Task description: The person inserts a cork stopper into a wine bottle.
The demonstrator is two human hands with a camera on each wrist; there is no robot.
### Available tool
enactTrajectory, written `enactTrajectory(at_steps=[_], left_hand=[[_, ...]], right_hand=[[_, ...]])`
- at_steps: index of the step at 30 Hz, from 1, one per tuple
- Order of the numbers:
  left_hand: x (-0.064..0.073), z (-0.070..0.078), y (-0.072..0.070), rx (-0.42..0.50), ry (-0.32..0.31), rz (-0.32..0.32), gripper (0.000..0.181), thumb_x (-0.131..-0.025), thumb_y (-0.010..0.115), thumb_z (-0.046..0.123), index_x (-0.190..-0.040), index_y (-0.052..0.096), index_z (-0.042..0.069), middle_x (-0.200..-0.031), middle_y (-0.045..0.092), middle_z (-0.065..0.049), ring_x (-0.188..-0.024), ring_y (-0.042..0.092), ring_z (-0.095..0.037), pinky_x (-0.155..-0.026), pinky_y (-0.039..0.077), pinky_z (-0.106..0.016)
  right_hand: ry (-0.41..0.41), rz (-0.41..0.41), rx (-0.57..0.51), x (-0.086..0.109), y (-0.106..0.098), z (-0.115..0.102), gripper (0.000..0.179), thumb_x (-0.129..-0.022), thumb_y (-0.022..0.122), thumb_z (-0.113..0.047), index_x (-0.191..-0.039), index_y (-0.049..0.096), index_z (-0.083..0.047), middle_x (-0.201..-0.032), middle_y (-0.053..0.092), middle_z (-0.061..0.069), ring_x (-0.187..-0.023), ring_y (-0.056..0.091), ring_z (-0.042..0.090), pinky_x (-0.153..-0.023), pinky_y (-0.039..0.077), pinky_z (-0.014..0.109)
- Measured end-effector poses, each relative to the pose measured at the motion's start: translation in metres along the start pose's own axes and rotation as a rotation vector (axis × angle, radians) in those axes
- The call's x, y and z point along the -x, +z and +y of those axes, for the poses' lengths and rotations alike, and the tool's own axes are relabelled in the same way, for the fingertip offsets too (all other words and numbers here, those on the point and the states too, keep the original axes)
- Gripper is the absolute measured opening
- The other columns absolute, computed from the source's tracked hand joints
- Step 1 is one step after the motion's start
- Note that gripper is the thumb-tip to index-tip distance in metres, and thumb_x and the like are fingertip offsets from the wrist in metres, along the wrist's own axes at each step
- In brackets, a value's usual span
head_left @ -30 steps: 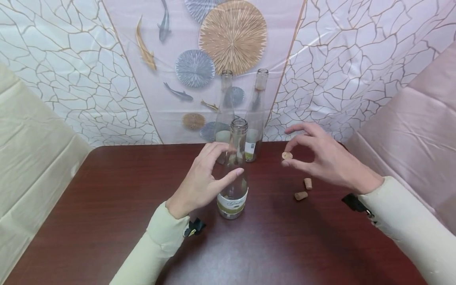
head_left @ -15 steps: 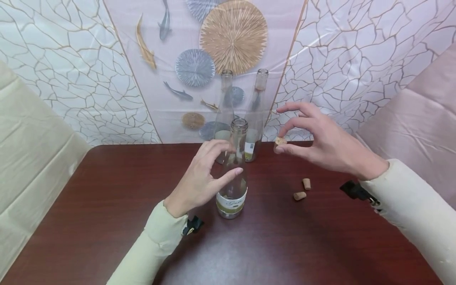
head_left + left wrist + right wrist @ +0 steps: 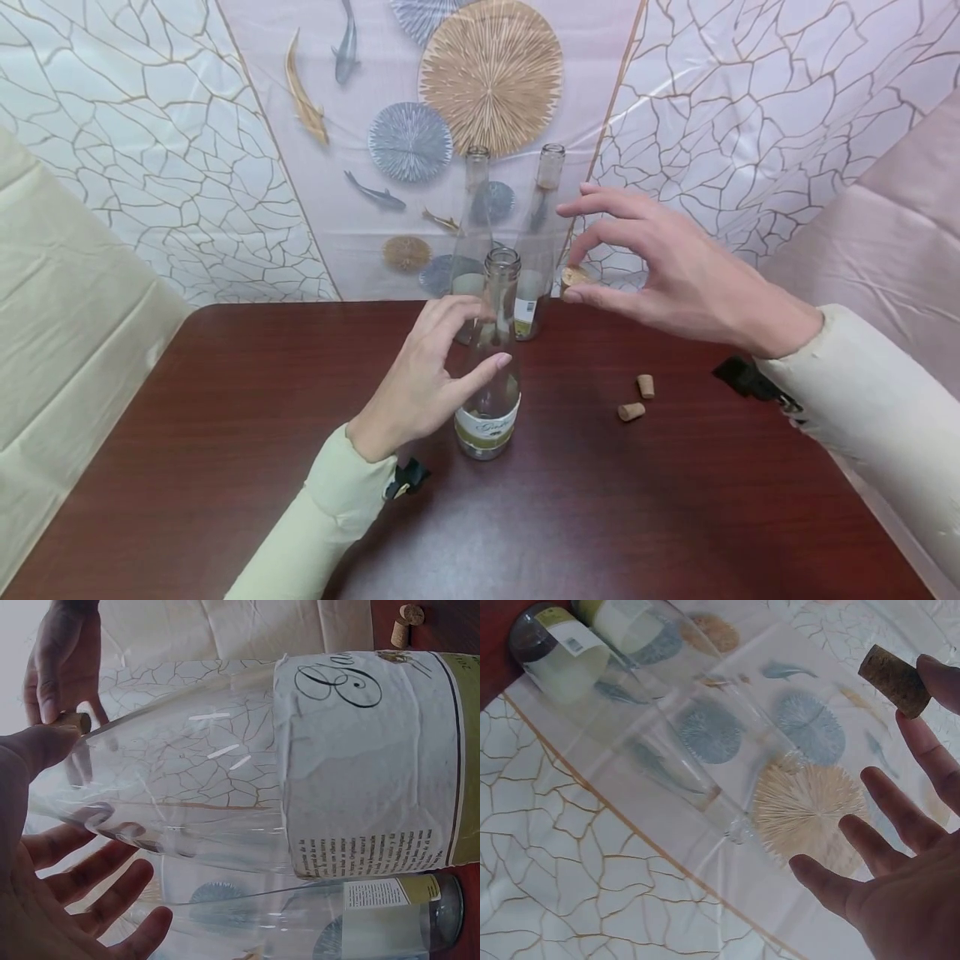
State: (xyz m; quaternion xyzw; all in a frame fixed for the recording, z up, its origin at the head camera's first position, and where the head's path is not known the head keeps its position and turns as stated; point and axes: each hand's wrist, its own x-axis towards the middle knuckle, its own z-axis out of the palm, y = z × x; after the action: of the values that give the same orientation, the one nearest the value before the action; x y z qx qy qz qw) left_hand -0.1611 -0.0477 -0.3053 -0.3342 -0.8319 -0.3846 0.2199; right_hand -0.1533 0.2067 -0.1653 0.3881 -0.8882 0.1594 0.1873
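Note:
A clear glass bottle with a white and green label stands upright on the table. My left hand holds it around the shoulder, thumb at the near side and fingers reaching behind. Seen from the left wrist, the bottle lies between the thumb and the fingers. My right hand pinches a tapered cork between thumb and index finger, the other fingers spread. The cork is in the air, to the right of the bottle's open mouth and apart from it.
Two more clear bottles, one at the left and one at the right, stand behind, uncorked. Two loose corks, one lying and one beside it, are on the dark red table. A patterned cloth hangs at the back.
My right hand has risen and moved left with the cork, toward the bottle's mouth. The left hand and the bottles stay practically where they were.

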Motion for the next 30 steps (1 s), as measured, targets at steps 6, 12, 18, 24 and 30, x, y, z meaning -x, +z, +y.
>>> enactTrajectory(at_steps=[6, 12, 18, 24, 30], left_hand=[[0.001, 0.0, 0.0, 0.0, 0.01, 0.002, 0.042, -0.088, 0.066, 0.042, -0.121, 0.057, 0.017, -0.126, 0.055, 0.008, -0.117, 0.045, -0.009, -0.098, 0.04, -0.029], [0.001, 0.0, 0.001, -0.008, 0.019, 0.002, 0.042, -0.089, 0.066, 0.041, -0.122, 0.056, 0.017, -0.126, 0.055, 0.008, -0.116, 0.045, -0.01, -0.097, 0.04, -0.029], [0.001, 0.0, 0.002, -0.008, 0.025, 0.0, 0.043, -0.089, 0.065, 0.042, -0.123, 0.055, 0.017, -0.124, 0.055, 0.008, -0.115, 0.044, -0.01, -0.097, 0.04, -0.029], [0.001, 0.0, 0.003, -0.007, 0.031, -0.002, 0.042, -0.09, 0.064, 0.042, -0.123, 0.055, 0.018, -0.123, 0.056, 0.009, -0.115, 0.045, -0.01, -0.099, 0.039, -0.029], [0.001, 0.0, 0.002, -0.005, 0.026, -0.003, 0.041, -0.089, 0.064, 0.041, -0.122, 0.055, 0.019, -0.122, 0.056, 0.01, -0.115, 0.044, -0.01, -0.099, 0.038, -0.029]], right_hand=[[-0.051, 0.0, -0.009, -0.01, -0.005, -0.005, 0.018, -0.081, 0.078, -0.023, -0.092, 0.064, -0.017, -0.135, 0.056, 0.002, -0.132, 0.047, 0.023, -0.111, 0.035, 0.043], [-0.066, 0.002, -0.016, -0.02, -0.015, -0.012, 0.016, -0.082, 0.077, -0.022, -0.091, 0.064, -0.017, -0.134, 0.057, 0.004, -0.134, 0.046, 0.025, -0.113, 0.034, 0.042], [-0.071, -0.005, -0.018, -0.027, -0.023, -0.021, 0.016, -0.082, 0.077, -0.024, -0.091, 0.064, -0.018, -0.134, 0.057, 0.001, -0.134, 0.045, 0.022, -0.113, 0.035, 0.042], [-0.065, -0.006, -0.018, -0.036, -0.029, -0.029, 0.019, -0.082, 0.077, -0.028, -0.09, 0.065, -0.017, -0.134, 0.057, 0.001, -0.132, 0.047, 0.021, -0.111, 0.036, 0.043], [-0.078, -0.024, -0.006, -0.047, -0.029, -0.033, 0.02, -0.083, 0.075, -0.032, -0.092, 0.065, -0.017, -0.136, 0.056, 0.0, -0.135, 0.045, 0.021, -0.113, 0.035, 0.042]])
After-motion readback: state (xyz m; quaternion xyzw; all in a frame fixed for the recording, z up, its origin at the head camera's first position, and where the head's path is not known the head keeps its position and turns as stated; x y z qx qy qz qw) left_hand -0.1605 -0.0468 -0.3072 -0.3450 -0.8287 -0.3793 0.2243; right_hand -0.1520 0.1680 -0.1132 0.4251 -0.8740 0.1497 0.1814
